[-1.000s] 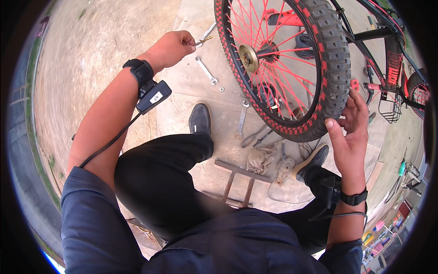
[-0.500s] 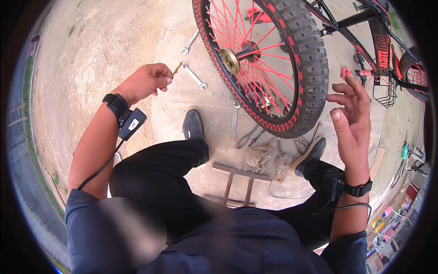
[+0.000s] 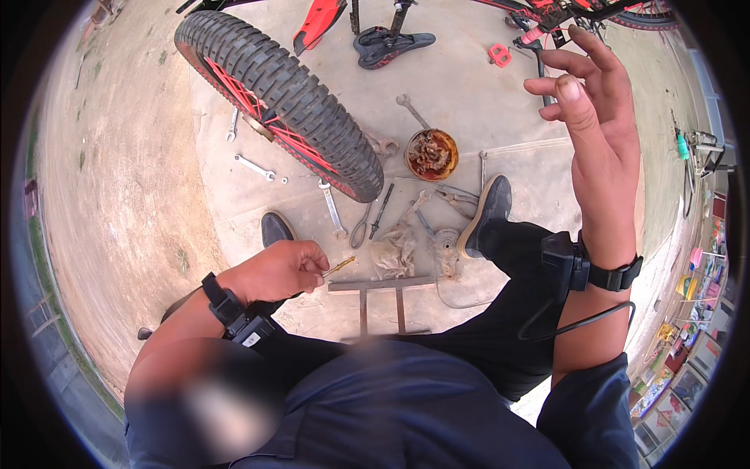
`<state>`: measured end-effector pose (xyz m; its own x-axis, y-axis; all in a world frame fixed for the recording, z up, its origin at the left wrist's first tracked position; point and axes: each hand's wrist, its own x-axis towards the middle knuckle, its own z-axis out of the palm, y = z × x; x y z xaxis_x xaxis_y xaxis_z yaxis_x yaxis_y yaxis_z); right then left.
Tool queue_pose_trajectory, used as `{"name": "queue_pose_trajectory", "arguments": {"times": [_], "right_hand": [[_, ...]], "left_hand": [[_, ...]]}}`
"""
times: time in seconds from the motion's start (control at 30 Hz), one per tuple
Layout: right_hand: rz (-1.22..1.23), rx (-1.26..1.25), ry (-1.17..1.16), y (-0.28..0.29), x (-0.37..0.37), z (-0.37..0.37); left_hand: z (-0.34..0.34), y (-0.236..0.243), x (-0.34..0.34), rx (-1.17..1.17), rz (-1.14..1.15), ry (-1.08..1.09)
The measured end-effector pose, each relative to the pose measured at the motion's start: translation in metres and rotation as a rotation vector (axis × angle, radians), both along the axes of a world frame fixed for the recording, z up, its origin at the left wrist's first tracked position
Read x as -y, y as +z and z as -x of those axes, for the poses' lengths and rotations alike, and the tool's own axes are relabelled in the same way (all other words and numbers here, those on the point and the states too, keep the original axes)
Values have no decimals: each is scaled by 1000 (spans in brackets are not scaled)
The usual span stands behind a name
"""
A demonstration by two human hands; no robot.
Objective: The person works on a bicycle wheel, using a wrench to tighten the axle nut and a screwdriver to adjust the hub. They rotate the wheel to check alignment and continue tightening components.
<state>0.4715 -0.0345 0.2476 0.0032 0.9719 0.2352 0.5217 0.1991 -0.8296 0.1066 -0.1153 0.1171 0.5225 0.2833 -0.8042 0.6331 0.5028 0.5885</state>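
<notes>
My left hand (image 3: pixel 285 270) is closed in a pinch around a thin stick (image 3: pixel 341 266), its tip coated in yellow-brown grease. The stick points right, low in front of my lap. My right hand (image 3: pixel 600 125) is raised at the right, fingers bent and apart, holding nothing. Ahead of my left hand stands a bicycle wheel with a black knobby tyre (image 3: pixel 301 98) and red spokes, apart from both hands. Part of its hub (image 3: pixel 258 127) shows at the left side. Between the hands, farther out, a round tub (image 3: pixel 453 159) holds brown, greasy stuff.
Several wrenches lie on the ground, one (image 3: pixel 332 208) near my left shoe (image 3: pixel 276 227). Pliers (image 3: pixel 459 202) and a crumpled bag (image 3: pixel 393 254) lie near my right shoe (image 3: pixel 488 211). A metal frame (image 3: pixel 380 285) sits before me. Beyond are a black saddle (image 3: pixel 391 49) and red pedal (image 3: pixel 499 55).
My left hand has come down and inward with the stick, now nearer my lap. The view has shifted, so the wheel appears farther left and the tub shows. My right hand stays raised.
</notes>
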Motion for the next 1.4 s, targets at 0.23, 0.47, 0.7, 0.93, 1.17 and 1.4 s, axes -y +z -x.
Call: {"name": "queue_pose_trajectory", "arguments": {"times": [0.23,0.47,0.7,0.93,1.17,1.4], "right_hand": [[-27,-21,-51,4,30,-56],[11,27,-99,5,48,-98],[82,103,-171,6,54,-120],[139,81,-184,3,60,-135],[148,42,-186,0,60,-132],[114,23,-181,-2,58,-115]], "left_hand": [[-139,-84,27,4,152,579],[-225,-146,-7,58,121,905],[-263,-175,-22,-13,79,955],[-276,-184,-24,-78,78,999],[-281,-192,-17,-74,77,987],[-270,-188,-4,-40,117,971]]}}
